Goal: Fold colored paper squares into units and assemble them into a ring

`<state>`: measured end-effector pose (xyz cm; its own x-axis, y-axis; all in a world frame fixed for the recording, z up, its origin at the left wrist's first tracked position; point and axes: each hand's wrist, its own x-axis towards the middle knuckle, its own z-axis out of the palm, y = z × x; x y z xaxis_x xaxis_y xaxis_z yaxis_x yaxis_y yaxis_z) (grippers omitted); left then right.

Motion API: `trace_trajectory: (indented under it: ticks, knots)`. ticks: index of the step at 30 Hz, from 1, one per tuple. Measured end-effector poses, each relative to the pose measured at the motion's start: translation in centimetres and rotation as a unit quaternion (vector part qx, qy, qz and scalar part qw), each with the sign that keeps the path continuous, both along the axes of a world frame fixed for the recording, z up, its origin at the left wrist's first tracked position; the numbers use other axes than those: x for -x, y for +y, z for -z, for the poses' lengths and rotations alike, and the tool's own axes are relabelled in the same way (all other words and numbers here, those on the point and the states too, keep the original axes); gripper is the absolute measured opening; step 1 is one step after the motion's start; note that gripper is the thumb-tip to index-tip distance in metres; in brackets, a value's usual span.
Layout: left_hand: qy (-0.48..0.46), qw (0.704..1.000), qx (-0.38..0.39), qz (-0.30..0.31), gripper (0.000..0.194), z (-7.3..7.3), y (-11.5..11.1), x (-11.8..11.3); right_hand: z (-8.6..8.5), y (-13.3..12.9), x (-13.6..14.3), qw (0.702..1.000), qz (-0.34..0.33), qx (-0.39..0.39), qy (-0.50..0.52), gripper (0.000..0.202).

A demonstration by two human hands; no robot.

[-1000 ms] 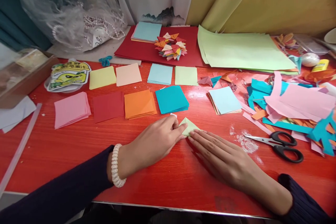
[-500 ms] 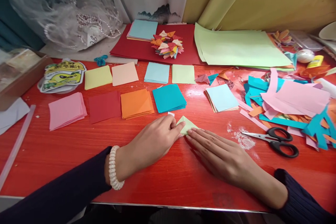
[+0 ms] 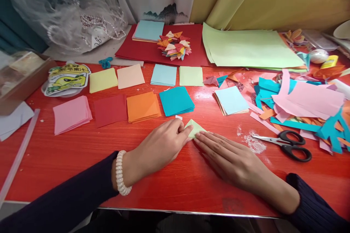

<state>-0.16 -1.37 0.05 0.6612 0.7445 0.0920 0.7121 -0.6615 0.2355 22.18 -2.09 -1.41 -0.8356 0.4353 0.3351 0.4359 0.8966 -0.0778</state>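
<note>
A small light-green paper [image 3: 194, 128], folded to a triangle, lies on the red table [image 3: 153, 193] between my hands. My left hand [image 3: 164, 142] holds its left side, thumb pressed on the paper and fingers curled in. My right hand [image 3: 232, 156] lies flat with fingers stretched out, fingertips touching the paper's lower right edge. Both hands cover part of the paper. Just beyond it are a tiny white scrap [image 3: 178, 117] and a stack of teal paper squares [image 3: 177, 101].
Several stacks of coloured squares, such as orange [image 3: 143, 107] and pink [image 3: 72, 114], stand in rows. Black-handled scissors [image 3: 291, 145] lie at right, below a heap of paper scraps [image 3: 308, 102]. Behind sits a ring of folded paper [image 3: 175, 45]. A clear strip [image 3: 19, 156] lies at left.
Almost nothing differs. The view has shifted slightly; both hands keep their places on the green paper.
</note>
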Motion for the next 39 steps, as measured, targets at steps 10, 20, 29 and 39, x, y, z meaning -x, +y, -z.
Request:
trace_trajectory:
  ticks: [10,20,29,39]
  knots:
    - [-0.002,1.000,-0.002,0.003,0.033,-0.1,-0.1,-0.1,0.0,0.0,0.1,1.000,0.003,0.000,0.001,0.043]
    - [0.029,0.999,-0.046,-0.006,0.031,-0.1,-0.3,-0.2,0.2,0.1,0.1,1.000,0.001,0.010,0.004,0.043]
    - [0.078,0.966,-0.248,0.011,0.031,-0.1,-0.7,-0.2,-0.9,0.2,0.1,0.997,0.028,0.069,-0.033,0.049]
    - [-0.017,0.951,-0.285,0.120,0.016,0.0,-0.5,-0.3,-0.2,0.8,0.0,0.994,0.037,0.098,0.014,0.064]
